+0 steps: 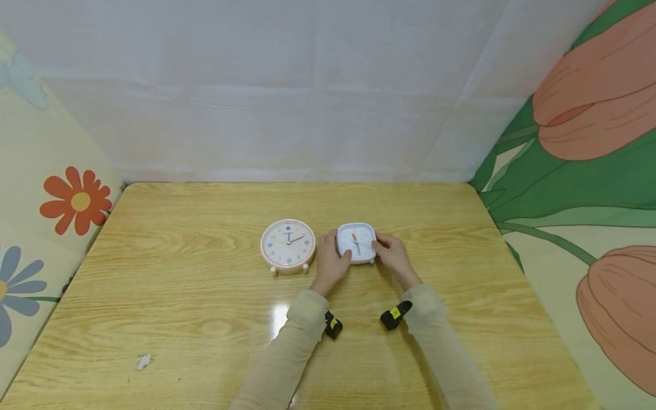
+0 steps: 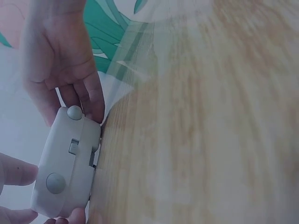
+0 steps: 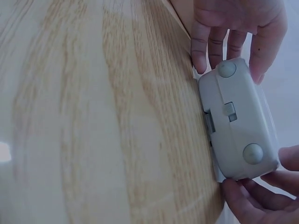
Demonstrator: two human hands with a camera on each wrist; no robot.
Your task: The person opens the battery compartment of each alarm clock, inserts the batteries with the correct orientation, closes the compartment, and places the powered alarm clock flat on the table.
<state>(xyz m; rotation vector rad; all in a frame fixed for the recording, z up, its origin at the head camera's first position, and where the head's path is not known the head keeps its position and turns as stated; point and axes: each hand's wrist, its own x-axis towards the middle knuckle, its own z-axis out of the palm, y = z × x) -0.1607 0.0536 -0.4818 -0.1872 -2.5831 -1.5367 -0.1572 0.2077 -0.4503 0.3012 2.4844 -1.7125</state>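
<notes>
A small white rounded-square alarm clock [image 1: 356, 243] lies face up on the wooden table, between the two hands. On its left side my left hand [image 1: 331, 262] grips it, thumb over the front edge and fingers along the side. From the right my right hand [image 1: 394, 256] pinches its edge between thumb and fingers. In the left wrist view the underside of the white clock [image 2: 70, 163] shows two round feet and a small latch. Just left of my left hand is a round pale pink alarm clock [image 1: 288, 245], face up with two stubby feet.
The wood-grain table [image 1: 205, 319] has a pale chipped spot [image 1: 144, 361] at its front left. A white cloth wall [image 1: 256, 114] stands behind it. Flower-printed panels rise on the left [image 1: 31, 142] and the right [image 1: 589, 188].
</notes>
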